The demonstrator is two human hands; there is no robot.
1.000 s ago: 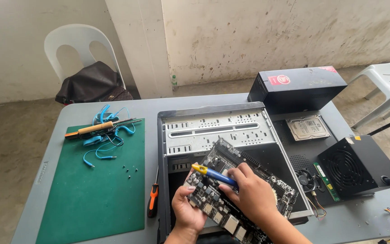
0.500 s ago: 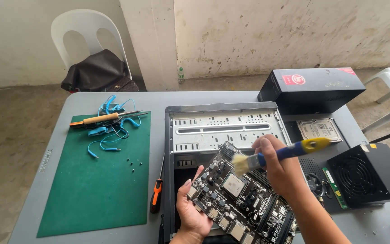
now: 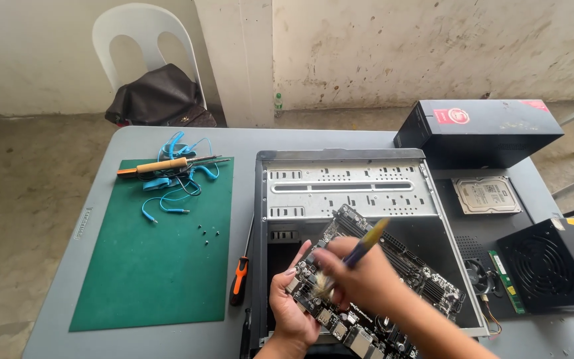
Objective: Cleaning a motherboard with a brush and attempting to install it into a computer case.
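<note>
Over the open computer case (image 3: 350, 183), a circuit board (image 3: 393, 286) gripped at its edge by left hand (image 3: 293, 312); brush (image 3: 357, 256) clutched in blurry right hand (image 3: 360, 279), bristles touching board.

Bright, even daylight; soft faint shadows; right hand (image 3: 360, 279) and brush (image 3: 357, 256) motion-blurred; rest sharp.

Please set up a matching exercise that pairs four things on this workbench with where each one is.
Things:
1. motherboard
2. brush
3. orange-handled screwdriver
4. hard drive

Places:
A. on the table between the green mat and the computer case
B. in the right hand
C. beside the case, in front of the black box
D. held at its edge by the left hand, over the open case

Pairs: 1-D, 2-B, 3-A, 4-C
</note>
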